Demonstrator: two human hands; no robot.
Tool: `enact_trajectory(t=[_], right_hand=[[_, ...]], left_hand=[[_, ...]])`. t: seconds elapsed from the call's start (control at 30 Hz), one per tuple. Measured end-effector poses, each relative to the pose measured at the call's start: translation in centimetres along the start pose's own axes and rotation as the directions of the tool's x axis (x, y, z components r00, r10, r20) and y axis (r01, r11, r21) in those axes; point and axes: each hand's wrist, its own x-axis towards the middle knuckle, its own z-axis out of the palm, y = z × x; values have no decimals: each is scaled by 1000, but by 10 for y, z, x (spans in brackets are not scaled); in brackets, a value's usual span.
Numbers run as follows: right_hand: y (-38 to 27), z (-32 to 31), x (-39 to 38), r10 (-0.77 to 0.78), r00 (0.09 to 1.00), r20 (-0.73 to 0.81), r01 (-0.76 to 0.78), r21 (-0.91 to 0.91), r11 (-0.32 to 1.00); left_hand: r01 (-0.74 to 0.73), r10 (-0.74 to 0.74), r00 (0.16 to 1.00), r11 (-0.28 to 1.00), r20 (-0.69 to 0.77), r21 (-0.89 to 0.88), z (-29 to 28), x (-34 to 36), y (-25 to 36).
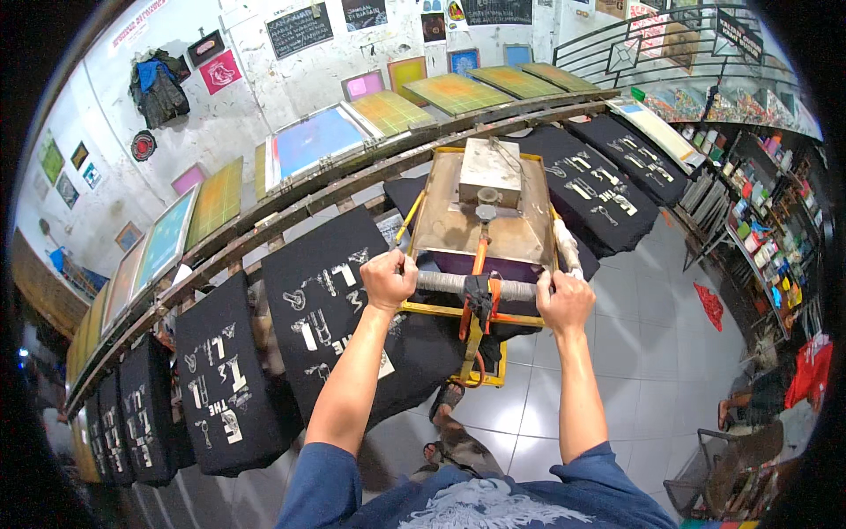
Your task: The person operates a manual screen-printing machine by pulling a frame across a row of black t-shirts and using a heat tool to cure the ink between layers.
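My left hand (390, 279) is closed around the left end of a tape-wrapped handlebar (441, 282). Around its right end, beside a white-wrapped side bar (568, 247), my right hand (566, 301) is closed too. The bar belongs to a yellow-framed flash dryer (441, 225) with a broad, stained metal hood and a pale box on top. Orange straps and a dark cloth knot (478, 295) hang at the bar's middle. Under and left of the dryer lies a black T-shirt (322, 304) with white lettering, partly hidden by my left forearm.
More printed black shirts (231, 370) lie in a row along a long rail (300, 198), continuing right (599, 181). Screen frames (322, 141) lean behind it. Shelves of bottles (767, 220) stand at right, near a chair (723, 472). A red cloth (708, 306) lies on the tiled floor.
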Motion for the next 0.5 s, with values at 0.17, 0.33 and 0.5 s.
enact_trajectory(t=[0.17, 0.33, 0.5], right_hand=[[-47, 11, -1, 37, 999, 11, -37, -58, 998], [-48, 21, 8, 49, 999, 16, -48, -39, 998], [-59, 28, 17, 61, 998, -20, -61, -22, 998]], left_hand=[[-55, 49, 993, 997, 107, 53, -4, 3, -57], [-58, 64, 995, 996, 82, -68, 7, 30, -65], [-49, 54, 995, 997, 86, -58, 4, 37, -69]])
